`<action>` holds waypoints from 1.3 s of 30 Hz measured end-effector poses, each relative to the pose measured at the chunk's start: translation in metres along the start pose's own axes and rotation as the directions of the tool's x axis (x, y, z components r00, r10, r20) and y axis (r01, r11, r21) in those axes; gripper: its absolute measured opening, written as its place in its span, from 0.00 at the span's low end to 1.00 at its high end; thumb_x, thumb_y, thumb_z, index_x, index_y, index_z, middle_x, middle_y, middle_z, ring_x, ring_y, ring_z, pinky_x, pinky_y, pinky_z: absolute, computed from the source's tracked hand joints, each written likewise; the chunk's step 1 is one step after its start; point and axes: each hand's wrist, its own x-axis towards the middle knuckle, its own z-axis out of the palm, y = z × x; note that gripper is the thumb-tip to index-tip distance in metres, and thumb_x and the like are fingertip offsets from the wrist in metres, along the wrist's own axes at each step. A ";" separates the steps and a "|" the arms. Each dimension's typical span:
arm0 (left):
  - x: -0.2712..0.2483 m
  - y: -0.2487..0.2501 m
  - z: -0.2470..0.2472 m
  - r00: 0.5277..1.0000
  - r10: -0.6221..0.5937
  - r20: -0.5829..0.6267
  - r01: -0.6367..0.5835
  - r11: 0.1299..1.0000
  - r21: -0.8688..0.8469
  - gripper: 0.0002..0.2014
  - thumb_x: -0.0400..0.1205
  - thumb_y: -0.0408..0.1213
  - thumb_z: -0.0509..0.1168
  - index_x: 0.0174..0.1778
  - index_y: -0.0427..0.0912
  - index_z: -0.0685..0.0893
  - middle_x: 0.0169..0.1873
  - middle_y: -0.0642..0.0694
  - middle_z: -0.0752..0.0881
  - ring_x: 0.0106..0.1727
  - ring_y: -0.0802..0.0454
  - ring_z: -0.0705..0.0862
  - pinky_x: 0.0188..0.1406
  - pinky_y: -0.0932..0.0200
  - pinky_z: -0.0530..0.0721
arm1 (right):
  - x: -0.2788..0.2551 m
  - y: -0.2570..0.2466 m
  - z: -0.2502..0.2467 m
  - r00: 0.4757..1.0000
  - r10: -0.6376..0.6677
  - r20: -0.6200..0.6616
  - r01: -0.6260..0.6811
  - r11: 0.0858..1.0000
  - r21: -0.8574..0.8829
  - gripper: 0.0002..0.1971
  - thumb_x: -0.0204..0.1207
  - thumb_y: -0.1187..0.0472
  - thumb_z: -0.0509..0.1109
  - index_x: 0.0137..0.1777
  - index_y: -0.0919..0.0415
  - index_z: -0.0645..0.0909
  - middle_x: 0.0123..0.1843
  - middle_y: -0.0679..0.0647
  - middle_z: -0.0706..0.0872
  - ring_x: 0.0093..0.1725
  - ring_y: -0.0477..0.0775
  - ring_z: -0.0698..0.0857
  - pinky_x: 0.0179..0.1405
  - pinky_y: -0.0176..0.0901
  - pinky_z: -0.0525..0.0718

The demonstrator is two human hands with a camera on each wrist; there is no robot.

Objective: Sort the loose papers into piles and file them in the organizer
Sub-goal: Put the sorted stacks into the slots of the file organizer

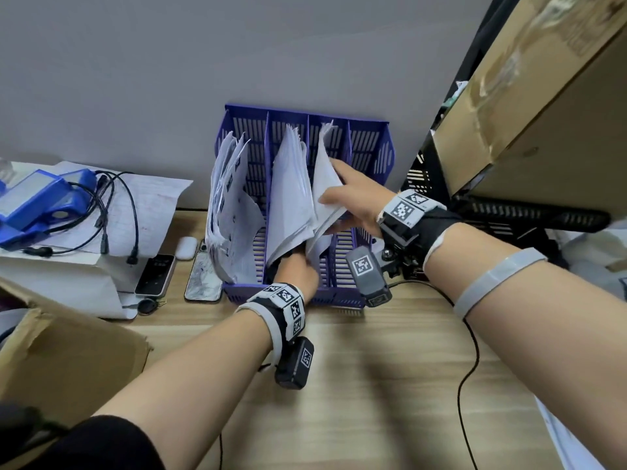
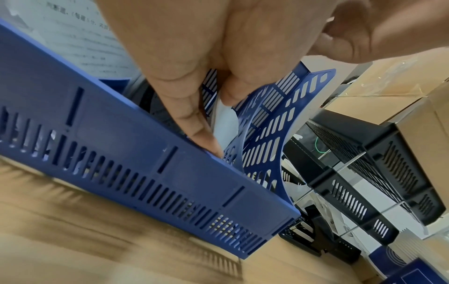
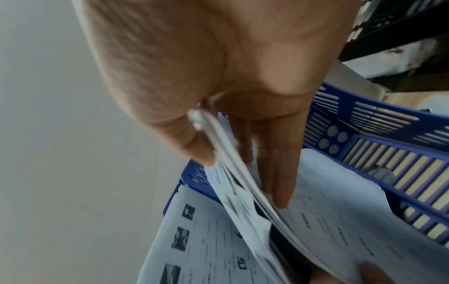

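Note:
A purple slotted organizer point(image 1: 371, 154) stands against the wall on the wooden desk. Its first slot holds printed sheets point(image 1: 230, 205) and its second a white pile point(image 1: 291, 198). In the third slot leans a paper stack point(image 1: 325, 178). My right hand point(image 1: 330, 181) pinches the stack's upper edge, thumb on one side and fingers point(image 3: 279, 182) on the other. My left hand point(image 1: 298, 262) reaches into the organizer's low front end and pinches the bottom of the same stack point(image 2: 226, 115). The fourth slot shows no paper.
Two phones point(image 1: 156, 274) point(image 1: 203, 276) and an earbud case point(image 1: 186, 247) lie left of the organizer. A blue device point(image 1: 34, 201) with cables sits on a white box. Cardboard boxes point(image 1: 68, 351) point(image 1: 543, 96) flank the desk. A black tray point(image 1: 509, 212) stands right. A cable point(image 1: 468, 368) crosses the desk.

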 end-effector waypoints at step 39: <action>-0.025 0.031 -0.001 0.946 0.118 -0.301 -0.119 0.993 0.015 0.25 0.81 0.40 0.60 0.77 0.49 0.70 0.57 0.37 0.87 0.53 0.35 0.84 0.56 0.49 0.83 | -0.062 -0.037 -0.024 0.911 -0.389 -0.135 0.304 0.857 -0.417 0.22 0.73 0.66 0.58 0.65 0.50 0.80 0.54 0.56 0.89 0.23 0.61 0.89 0.23 0.61 0.87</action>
